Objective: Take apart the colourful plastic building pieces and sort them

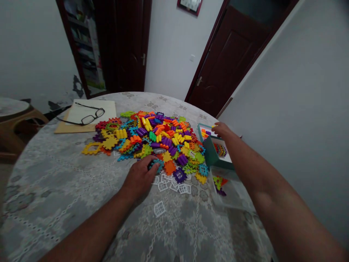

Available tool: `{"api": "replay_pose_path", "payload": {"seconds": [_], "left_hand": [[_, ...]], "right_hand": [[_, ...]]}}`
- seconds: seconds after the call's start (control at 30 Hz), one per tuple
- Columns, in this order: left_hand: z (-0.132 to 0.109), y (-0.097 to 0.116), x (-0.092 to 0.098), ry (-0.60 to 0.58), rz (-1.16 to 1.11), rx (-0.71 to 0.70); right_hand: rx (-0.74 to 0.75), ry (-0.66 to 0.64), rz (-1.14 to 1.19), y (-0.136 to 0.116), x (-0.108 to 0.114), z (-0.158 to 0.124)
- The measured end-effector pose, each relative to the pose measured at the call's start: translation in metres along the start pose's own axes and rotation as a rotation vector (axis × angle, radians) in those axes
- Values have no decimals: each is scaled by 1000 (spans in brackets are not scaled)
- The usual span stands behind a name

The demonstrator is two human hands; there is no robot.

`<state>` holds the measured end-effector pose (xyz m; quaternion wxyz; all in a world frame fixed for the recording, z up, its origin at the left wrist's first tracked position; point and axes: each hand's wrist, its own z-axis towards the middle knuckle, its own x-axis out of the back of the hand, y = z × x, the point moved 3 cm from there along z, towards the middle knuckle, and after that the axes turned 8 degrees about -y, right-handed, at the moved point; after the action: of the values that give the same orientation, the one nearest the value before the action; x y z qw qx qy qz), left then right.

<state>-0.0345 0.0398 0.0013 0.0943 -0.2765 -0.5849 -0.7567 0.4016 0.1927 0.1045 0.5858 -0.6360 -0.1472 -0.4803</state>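
Observation:
At the near edge of a heap of colourful plastic pieces [169, 167], my left hand [140, 177] has its fingers closed around a blue toothed piece [157, 165]. My right hand [221, 130] reaches over the shallow green-rimmed box [201, 131] at the right, its fingers bent around a small yellow piece [213, 126]. Orange, yellow and purple pieces lie in that box. Just in front of it stands a deeper green box [211, 154] with a colourful ring of pieces inside. White lattice pieces [184, 189] lie before the heap.
A clear plastic tub [231, 193] with a few pieces sits at the right, under my right forearm. Glasses [88, 119] rest on papers [109, 109] at the back left of the round table [68, 185]. A stool [29, 116] stands beyond it.

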Motion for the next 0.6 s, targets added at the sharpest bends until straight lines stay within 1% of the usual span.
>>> {"api": "replay_pose_path", "payload": {"seconds": [0.07,0.13,0.23,0.3,0.33,0.4,0.47,0.53,0.6], "left_hand": [[-1,1,1,1,-17,23],[-1,1,1,6,-24,40],[0,-1,1,23,-22,46],[0,-2,1,41,-21,40],[0,-3,0,50,-21,38],[1,-3,0,60,-21,37],[1,-2,0,65,-20,39],[1,-1,0,69,-20,37],[1,0,-1,71,-12,26]], "right_hand": [[-81,-24,-37,4,-2,2],[-107,-27,-71,2,-2,2],[-44,-20,-101,-10,-7,-7],[29,-41,-105,-24,-16,-24],[77,-68,-106,-32,-21,-36],[210,-169,-131,-50,-33,-69],[409,-337,-228,-69,-46,-110],[565,-493,-371,-83,-58,-155],[603,-574,-535,-90,-69,-193]]}}
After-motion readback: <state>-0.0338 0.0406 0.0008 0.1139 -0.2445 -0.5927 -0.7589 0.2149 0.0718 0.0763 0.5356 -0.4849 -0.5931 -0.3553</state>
